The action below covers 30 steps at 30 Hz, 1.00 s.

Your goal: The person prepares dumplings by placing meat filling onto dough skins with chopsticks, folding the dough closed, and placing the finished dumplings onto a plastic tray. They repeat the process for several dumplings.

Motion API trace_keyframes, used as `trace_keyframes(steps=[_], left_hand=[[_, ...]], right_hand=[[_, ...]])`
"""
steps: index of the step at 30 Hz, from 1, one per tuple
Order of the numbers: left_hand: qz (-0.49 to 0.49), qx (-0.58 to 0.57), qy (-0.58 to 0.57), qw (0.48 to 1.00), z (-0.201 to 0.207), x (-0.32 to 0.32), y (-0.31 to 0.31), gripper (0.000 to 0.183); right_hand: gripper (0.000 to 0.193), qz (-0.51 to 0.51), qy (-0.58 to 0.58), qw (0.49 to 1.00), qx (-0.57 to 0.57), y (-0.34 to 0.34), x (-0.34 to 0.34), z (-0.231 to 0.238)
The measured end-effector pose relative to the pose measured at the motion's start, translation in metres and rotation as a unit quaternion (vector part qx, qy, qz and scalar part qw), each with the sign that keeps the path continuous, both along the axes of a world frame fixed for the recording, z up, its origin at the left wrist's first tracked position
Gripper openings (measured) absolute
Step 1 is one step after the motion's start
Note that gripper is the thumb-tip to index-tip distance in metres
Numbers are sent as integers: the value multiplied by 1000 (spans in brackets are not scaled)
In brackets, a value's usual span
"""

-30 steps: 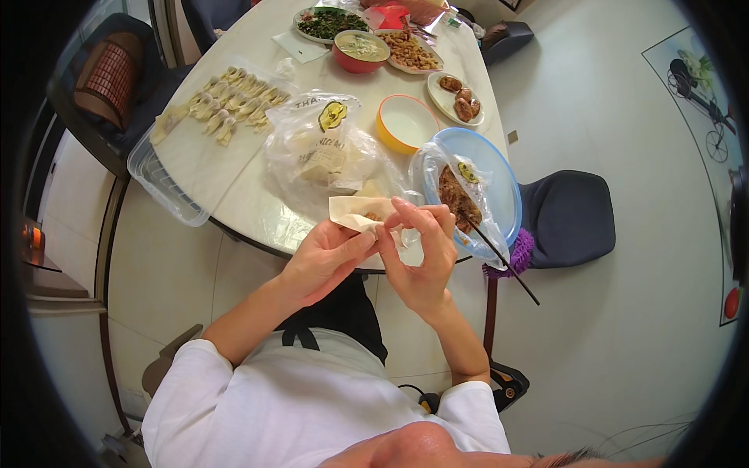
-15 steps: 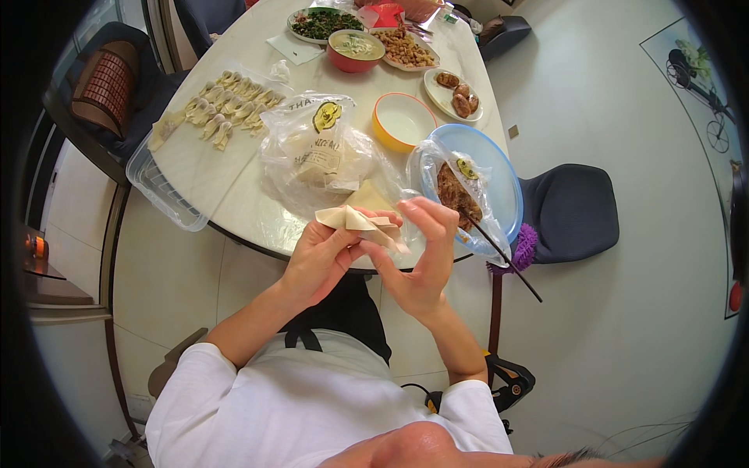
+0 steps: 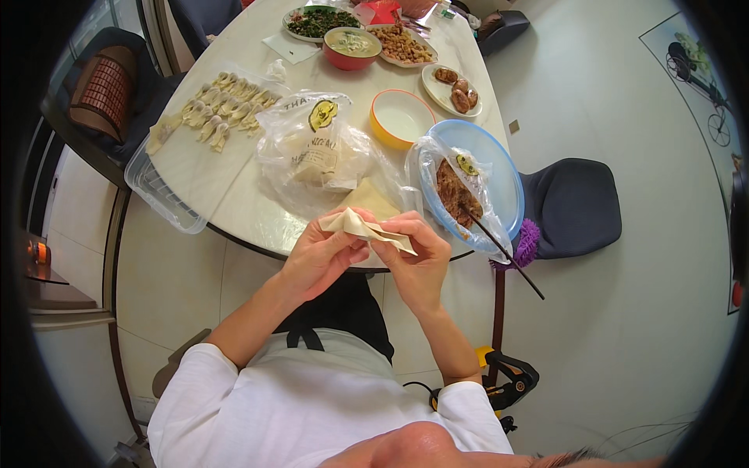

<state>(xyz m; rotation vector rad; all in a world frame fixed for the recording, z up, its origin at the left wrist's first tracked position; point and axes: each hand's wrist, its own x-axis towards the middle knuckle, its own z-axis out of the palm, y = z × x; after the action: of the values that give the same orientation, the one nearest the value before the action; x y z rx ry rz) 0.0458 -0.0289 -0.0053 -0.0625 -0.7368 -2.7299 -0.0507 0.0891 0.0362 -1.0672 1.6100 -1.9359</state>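
A folded wonton wrapper is pinched between both hands above the table's near edge. My left hand grips its left part, and my right hand closes on its right part. Whether filling lies inside the folds cannot be seen. Just beyond my fingers, loose wrapper sheets lie beside a clear plastic bag. On the right, a blue basin holds a bag of brown minced filling, with dark chopsticks stuck in it. Folded wontons stand in rows at the left.
Beyond the bag sits an orange-rimmed bowl. Farther back are a red bowl of soup, a plate of greens, a plate of fried food and a plate of brown pieces. A dark chair stands right.
My right hand has moved in from being spread beside the wrapper and now pinches its right part. The left hand keeps its hold.
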Motion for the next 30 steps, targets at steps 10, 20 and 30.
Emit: trace_keyframes(steps=[10, 20, 30], left_hand=[[278, -416, -94, 861, 19, 4, -3, 26], [285, -484, -67, 825, 11, 5, -13, 24], [263, -474, -59, 838, 18, 7, -14, 22]], right_hand=[[20, -56, 195, 979, 19, 1, -6, 4], [27, -59, 313, 947, 48, 1, -5, 12], [28, 6, 234, 972, 33, 9, -19, 6]])
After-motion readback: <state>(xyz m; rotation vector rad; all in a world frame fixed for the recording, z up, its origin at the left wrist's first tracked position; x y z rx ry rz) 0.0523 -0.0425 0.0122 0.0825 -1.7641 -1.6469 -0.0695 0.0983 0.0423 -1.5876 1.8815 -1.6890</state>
